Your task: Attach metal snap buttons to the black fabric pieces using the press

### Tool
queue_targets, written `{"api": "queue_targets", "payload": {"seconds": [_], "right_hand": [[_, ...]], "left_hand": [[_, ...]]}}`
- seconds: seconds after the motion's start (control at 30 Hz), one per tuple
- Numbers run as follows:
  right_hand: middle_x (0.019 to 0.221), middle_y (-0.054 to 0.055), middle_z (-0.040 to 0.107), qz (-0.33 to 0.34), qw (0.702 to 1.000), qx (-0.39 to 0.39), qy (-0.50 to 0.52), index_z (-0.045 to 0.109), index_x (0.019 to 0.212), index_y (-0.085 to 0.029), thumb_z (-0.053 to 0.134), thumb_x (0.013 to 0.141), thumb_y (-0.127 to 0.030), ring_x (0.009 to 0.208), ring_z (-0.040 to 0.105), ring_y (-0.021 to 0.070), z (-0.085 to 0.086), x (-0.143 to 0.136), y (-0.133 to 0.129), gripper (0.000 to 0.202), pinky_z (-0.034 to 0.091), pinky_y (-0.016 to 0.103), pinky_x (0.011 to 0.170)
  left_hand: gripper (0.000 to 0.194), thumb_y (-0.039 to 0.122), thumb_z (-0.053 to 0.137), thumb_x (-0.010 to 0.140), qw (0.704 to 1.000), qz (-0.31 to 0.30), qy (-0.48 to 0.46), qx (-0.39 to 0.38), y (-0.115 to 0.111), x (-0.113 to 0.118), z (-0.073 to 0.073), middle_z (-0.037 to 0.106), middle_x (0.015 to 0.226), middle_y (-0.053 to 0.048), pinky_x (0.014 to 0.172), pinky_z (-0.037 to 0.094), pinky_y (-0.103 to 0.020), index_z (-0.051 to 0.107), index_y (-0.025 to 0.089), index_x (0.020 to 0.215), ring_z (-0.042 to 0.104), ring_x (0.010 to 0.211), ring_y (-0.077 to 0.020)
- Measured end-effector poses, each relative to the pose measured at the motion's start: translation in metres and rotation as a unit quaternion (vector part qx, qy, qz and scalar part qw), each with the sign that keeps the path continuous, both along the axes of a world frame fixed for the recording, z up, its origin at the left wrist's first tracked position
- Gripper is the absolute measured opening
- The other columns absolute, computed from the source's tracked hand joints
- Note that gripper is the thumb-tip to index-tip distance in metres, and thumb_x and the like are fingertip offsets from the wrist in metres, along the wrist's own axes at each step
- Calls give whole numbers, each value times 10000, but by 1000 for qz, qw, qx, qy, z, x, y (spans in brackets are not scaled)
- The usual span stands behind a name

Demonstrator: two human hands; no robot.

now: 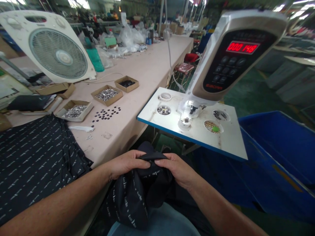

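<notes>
Black fabric with white printed lettering (133, 200) hangs bunched over the lap, its upper edge pinched between both hands. My left hand (130, 162) is closed on this edge, thumb on top. Close beside it, my right hand (174, 165) grips the same edge, its thumb pointing at the left one. The fingers beneath the cloth are hidden. Just beyond the hands stands a snap-fastening machine (221, 62) with a red lit display, on a white board with a blue edge (157, 126). Round recesses in the board hold small metal parts (209, 126).
On the long table (157, 65) at left are a white fan (61, 55), open boxes of small metal parts (107, 94), a box of black parts (126, 83), scattered dark buttons (107, 114) and more printed black fabric (36, 157). A blue bin (278, 147) stands at right.
</notes>
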State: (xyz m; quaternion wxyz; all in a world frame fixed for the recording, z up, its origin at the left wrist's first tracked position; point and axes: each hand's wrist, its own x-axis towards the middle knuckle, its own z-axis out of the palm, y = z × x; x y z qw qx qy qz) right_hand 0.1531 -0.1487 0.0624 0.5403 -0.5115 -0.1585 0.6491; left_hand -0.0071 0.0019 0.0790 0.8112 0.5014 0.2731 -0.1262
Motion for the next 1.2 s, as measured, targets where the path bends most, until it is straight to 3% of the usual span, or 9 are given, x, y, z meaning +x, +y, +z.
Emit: {"api": "queue_targets", "payload": {"seconds": [0.27, 0.47, 0.6, 0.73, 0.83, 0.93, 1.07, 1.2], "right_hand": [[807, 40, 753, 19, 1000, -1, -21, 782, 892, -130, 847, 677, -362, 670, 649, 147, 0, 0, 6, 323, 480, 258, 683], [812, 35, 732, 52, 995, -4, -82, 768, 900, -135, 812, 730, -366, 698, 627, 154, -2, 2, 21, 290, 459, 259, 693], [825, 33, 714, 111, 982, -10, -154, 754, 936, -144, 785, 778, -426, 725, 614, 173, 0, 10, 31, 325, 440, 264, 673], [935, 47, 721, 221, 946, 27, -238, 734, 1034, -181, 780, 765, -532, 844, 646, 235, 15, 32, 47, 445, 468, 294, 715], [1098, 81, 725, 218, 922, 55, -316, 695, 1185, -208, 742, 782, -574, 1013, 657, 287, 29, 44, 78, 546, 491, 352, 859], [1016, 68, 747, 164, 877, 63, -448, 717, 1120, -211, 658, 867, -534, 946, 678, 255, 33, 39, 129, 415, 491, 355, 854], [805, 17, 742, 147, 816, 91, -551, 747, 938, -202, 606, 891, -356, 743, 676, 187, 16, 17, 212, 215, 492, 290, 717], [760, 5, 741, 105, 767, 61, -631, 762, 1000, -205, 597, 894, -299, 712, 675, 164, -6, 4, 281, 217, 484, 256, 695]], "left_hand": [[302, 249, 808, 652, 1000, -20, -19, -13, 5, -4, -8, 737, 869, -43, 721, 499, -241, 725, 135, 920, 637, 719, -137], [314, 299, 815, 636, 999, 28, -34, 5, 11, -2, -18, 695, 789, -26, 711, 445, -231, 741, 120, 883, 573, 693, -120], [271, 305, 802, 616, 997, 55, -55, 32, 17, -2, -28, 605, 685, 16, 643, 362, -216, 716, 118, 792, 478, 628, -90], [231, 292, 769, 599, 992, 78, -81, 63, 24, -2, -45, 481, 601, 51, 562, 260, -225, 605, 141, 656, 378, 570, -76], [225, 260, 705, 619, 984, 79, -123, 98, 24, -1, -57, 398, 583, 59, 531, 223, -235, 502, 166, 592, 318, 559, -71], [170, 214, 636, 632, 980, 44, -148, 127, 18, 0, -69, 386, 592, 55, 504, 222, -232, 479, 174, 584, 323, 554, -72], [146, 235, 703, 607, 971, 20, -144, 188, 11, 4, -90, 432, 622, 65, 509, 259, -201, 594, 147, 648, 386, 588, -73], [212, 308, 756, 636, 955, -6, -140, 262, 14, 12, -107, 538, 655, 57, 578, 366, -191, 703, 132, 741, 495, 654, -102]]}}
